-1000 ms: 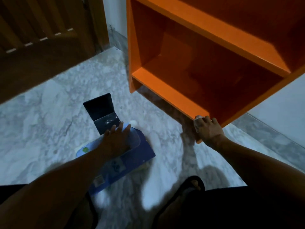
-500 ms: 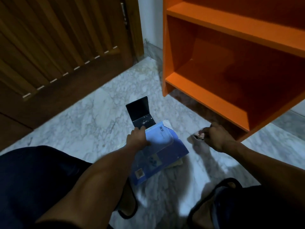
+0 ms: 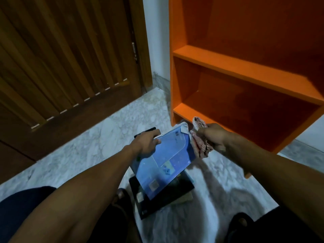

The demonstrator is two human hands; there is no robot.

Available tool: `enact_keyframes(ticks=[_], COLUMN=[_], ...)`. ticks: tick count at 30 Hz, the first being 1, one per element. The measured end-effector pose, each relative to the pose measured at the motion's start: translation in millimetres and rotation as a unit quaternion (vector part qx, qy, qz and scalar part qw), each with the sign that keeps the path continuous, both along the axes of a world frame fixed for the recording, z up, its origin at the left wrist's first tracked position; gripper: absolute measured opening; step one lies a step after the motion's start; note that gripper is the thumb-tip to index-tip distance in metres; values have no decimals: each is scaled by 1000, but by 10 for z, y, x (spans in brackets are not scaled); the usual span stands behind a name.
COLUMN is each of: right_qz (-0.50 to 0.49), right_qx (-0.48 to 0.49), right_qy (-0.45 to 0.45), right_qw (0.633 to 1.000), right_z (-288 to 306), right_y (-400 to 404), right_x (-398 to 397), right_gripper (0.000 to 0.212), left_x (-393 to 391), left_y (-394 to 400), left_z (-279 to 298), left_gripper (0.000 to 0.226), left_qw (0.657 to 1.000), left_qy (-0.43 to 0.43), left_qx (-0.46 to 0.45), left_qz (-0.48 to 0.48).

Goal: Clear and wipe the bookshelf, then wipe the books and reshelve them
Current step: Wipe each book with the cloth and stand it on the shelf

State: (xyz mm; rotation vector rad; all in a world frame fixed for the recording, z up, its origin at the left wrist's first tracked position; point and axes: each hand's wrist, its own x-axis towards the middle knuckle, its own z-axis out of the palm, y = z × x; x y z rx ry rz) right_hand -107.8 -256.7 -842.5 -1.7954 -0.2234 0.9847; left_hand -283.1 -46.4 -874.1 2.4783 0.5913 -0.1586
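While your left hand (image 3: 146, 142) grips the thin, bendy blue book (image 3: 164, 160) at its far-left corner, your right hand (image 3: 213, 135) clamps the soft cloth (image 3: 199, 146) just beside its right edge, so support the glossy cover well.

Blue book (image 3: 164, 158) over a black one (image 3: 168, 195) at six o'clock; orange shelf (image 3: 245, 71) at two; pinkish striped cloth (image 3: 200, 146) — floor (image 3: 98, 144) grey-white marbled; door (image 3: 61, 55) brown.

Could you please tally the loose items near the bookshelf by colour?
Blue: 1, the book in the left hand.
Black: 2, a book beneath it and an item behind the hand.
Pinkish: 1, the cloth in the right hand.
Total: 4
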Motion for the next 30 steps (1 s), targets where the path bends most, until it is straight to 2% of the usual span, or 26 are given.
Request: enact_keyframes(ticks=[1, 3, 6, 9, 12, 17, 19, 22, 25, 27, 30], right_qz=[-28, -87, -110, -119, -146, -83, -74, -59, -49, -35, 21], right_qx=[31, 91, 184, 239, 211, 145, 97, 44, 13, -29, -67], right_qy=[17, 46, 76, 50, -71, -258, -375, -508, -624, -654, -628], right_qw=[999, 991, 974, 962, 964, 952, 919, 858, 780, 756, 775], right_z=[143, 415, 773, 1063, 1190, 1175, 1121, 1069, 1067, 1054, 990], right_y=[36, 76, 49, 68, 129, 207, 280, 330, 315, 330, 363], right_x=[-7, 8, 49, 33, 25, 183, 329, 477, 483, 481, 389], right_gripper=[9, 10, 21, 24, 17, 16, 18, 34, 51, 58, 56], left_x=[18, 54, 92, 124, 180, 339, 403, 464, 478, 481, 472], left_y=[30, 94, 191, 230, 233, 249, 274, 329, 362, 323, 203], left_z=[171, 558, 1078, 1390, 1461, 1432, 1420, 1396, 1357, 1332, 1277], left_gripper=[13, 24, 16, 12, 16, 17, 18, 18, 19, 19, 18], left_qw=[1000, 996, 984, 968, 954, 933, 926, 918, 914, 907, 893], left_qy=[-23, -80, -165, -228, -258, -256, -257, -250, -245, -251, -263], left_qx=[5, 9, 11, -28, -80, -204, -231, -268, -290, -308, -335], left_qz=[12, 36, 65, 101, 130, 148, 153, 151, 144, 141, 147])
